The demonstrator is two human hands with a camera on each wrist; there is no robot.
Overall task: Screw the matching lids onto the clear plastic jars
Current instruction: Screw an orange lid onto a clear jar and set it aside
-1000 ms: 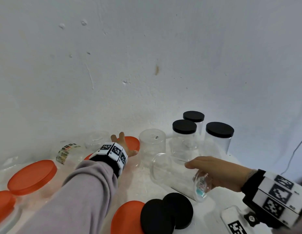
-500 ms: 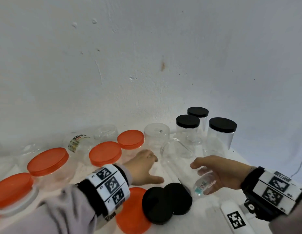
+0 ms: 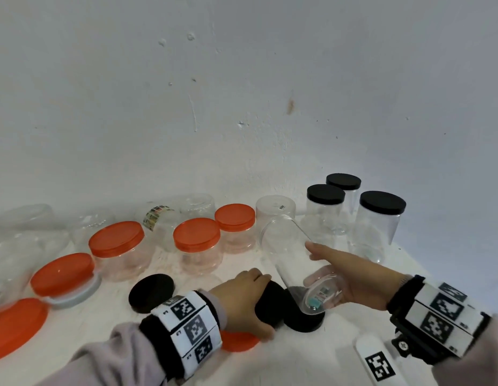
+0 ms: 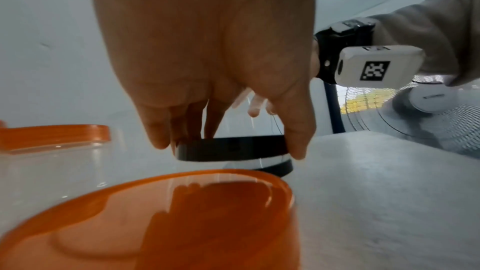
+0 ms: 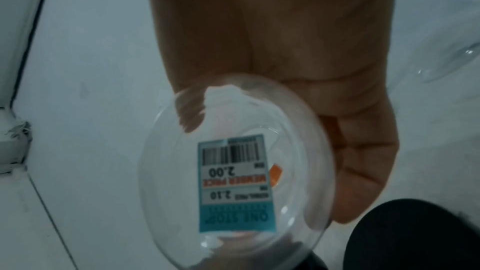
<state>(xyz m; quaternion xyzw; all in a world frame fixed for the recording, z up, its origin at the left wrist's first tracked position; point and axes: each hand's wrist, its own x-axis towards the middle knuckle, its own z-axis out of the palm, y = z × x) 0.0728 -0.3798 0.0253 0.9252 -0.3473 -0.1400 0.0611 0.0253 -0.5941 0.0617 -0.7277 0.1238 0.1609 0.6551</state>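
- Since the earlier frames, the left hand (image 3: 243, 298) is pulling back from the orange-lidded jars and is now closing over a black lid (image 3: 270, 303), while the right hand (image 3: 350, 277) is keeping its hold on the clear jar (image 3: 293, 260).
- Head view: the right hand's fingers are wrapping round the clear jar near its base, with the thumb lying along the wall. The jar is tilting, its long axis running from the base at the palm up and away to the open mouth, which is pointing away from the person and to the left.
- A second black lid (image 3: 305, 316) is lying under the jar's base, just right of the left hand; a third black lid (image 3: 151, 292) is sitting left of that hand.
- Three black-lidded jars (image 3: 325, 207) are standing beyond the right hand; orange-lidded jars (image 3: 197, 243) are standing beyond the left.
- Left wrist view: the left hand (image 4: 207, 48) is pinching the black lid (image 4: 231, 149) by its rim, fingers on one side and thumb on the other, and the lid is sitting roughly level above the table (image 4: 376, 192).
- An orange lid (image 4: 155, 219) is lying below the wrist.
- Right wrist view: the right hand (image 5: 298, 69) is curling round the jar, whose base (image 5: 233, 182) is facing the camera. A price sticker (image 5: 236, 184) on it is reading "ONE STOP", "MEMBER PRICE 2.00" and "2.10", under a barcode.
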